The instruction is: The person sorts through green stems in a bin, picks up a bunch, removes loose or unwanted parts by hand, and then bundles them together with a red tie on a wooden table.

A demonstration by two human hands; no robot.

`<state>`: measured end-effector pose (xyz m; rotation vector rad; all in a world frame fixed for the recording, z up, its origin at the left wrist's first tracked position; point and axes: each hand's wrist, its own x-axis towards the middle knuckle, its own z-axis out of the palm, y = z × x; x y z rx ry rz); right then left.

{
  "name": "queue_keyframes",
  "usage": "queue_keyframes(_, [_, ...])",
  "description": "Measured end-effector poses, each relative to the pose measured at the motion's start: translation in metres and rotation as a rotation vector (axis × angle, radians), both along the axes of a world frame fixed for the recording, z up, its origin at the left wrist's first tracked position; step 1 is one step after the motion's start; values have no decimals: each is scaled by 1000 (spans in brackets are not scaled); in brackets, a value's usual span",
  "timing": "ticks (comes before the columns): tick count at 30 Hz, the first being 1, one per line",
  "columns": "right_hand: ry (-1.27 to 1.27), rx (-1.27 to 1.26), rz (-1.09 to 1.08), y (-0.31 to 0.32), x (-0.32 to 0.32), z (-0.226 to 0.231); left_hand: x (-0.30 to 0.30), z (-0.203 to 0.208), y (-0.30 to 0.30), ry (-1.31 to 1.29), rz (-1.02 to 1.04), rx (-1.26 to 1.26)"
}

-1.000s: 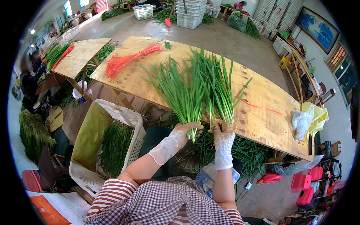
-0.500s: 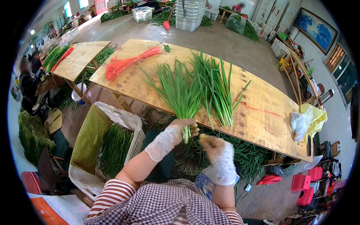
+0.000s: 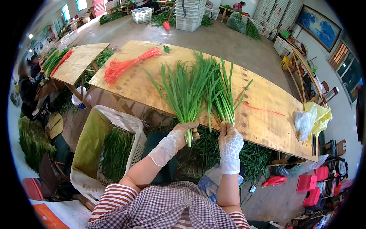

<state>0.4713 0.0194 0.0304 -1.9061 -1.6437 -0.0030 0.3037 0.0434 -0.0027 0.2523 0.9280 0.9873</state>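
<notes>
My left hand (image 3: 178, 136), in a thin glove with a white patterned cuff, is closed around the stem ends of a bunch of garlic chives (image 3: 183, 93). The leaves fan out away from me over the wooden table (image 3: 263, 128), and the pale stem ends stick out below my fist. My right hand (image 3: 230, 142), gloved alike, pinches the stem ends of a second pile of garlic chives (image 3: 225, 107) at the table's near edge. The leaves of both overlap. A single red tie strip (image 3: 263, 110) lies to the right of them.
A heap of red tie strips (image 3: 127, 65) lies at the table's far left. To my left stands a white crate (image 3: 139, 147) holding greens. Loose greens (image 3: 253, 160) cover the floor under the table. Plastic bags (image 3: 305, 121) rest at the right end; pink stools (image 3: 306, 183) stand beyond.
My right hand has moved up and right from beside my left hand to the second pile's stem ends and closed on them. My left hand keeps its bunch.
</notes>
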Motion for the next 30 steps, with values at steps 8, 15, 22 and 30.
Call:
queue_keyframes(8, [-155,-230,205,2,-29,-24,18,13,-8,252,24,40])
queue_keyframes(15, [-465,-74,68,3,-10,4,0,-5,-2,-93,44,15])
queue_keyframes(22, [-728,-112,27,49,12,-29,12,7,-3,-75,17,7])
queue_keyframes(30, [19,-886,583,-40,4,-60,0,9,-4,-143,34,39])
